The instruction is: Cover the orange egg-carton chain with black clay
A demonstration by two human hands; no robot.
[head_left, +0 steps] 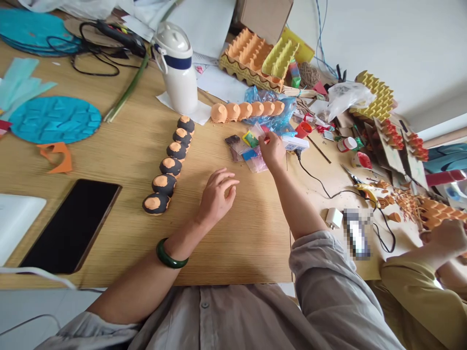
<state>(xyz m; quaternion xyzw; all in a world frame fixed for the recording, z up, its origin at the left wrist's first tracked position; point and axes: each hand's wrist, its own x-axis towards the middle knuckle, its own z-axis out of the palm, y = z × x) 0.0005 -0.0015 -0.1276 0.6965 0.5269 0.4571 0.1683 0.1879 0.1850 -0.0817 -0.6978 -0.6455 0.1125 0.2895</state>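
Observation:
My left hand (218, 195) hovers over the wooden table with its fingers apart and nothing in it. To its left runs a row of black-painted egg-carton cups (170, 166) with bare orange tops. My right hand (273, 149) is pinched closed at a small clear plastic bag (258, 131), partly hidden by the fingers. Under and beside this hand lie more small packets: a dark one (236, 146), a yellow-green one (251, 139) and a pinkish one (258, 164). An unpainted orange strip of egg-carton cups (245, 111) lies just beyond them.
A white thermos jug (177, 73) stands behind the black row. A white power strip (296, 144) with a black cord is right of my right hand. At left lie a black tablet (71, 226) and a blue oval piece (54, 119). Another person's arm (419, 257) rests at far right.

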